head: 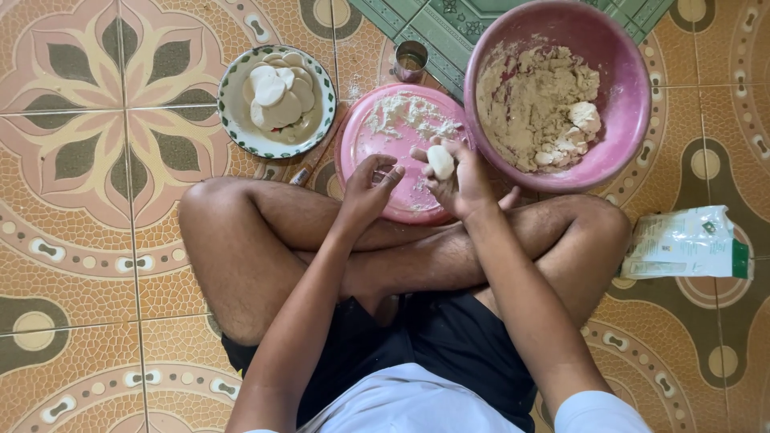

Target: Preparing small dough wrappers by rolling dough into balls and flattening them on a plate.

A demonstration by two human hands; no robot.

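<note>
Crossed bare legs [401, 256] fill the near floor, and both hands work just beyond them over a pink plate [365, 148] dusted with flour. Right hand [461, 180] cups a small white dough ball [440, 161] in loosely curled fingers, while the left hand [370, 186] hangs open and empty just left of it. Far right sits a pink bowl [626, 104] of dough; far left, a dish [241, 132] of flattened rounds.

Pink bowl [634, 120], pink plate [361, 152], floral orange floor [96, 265].
</note>
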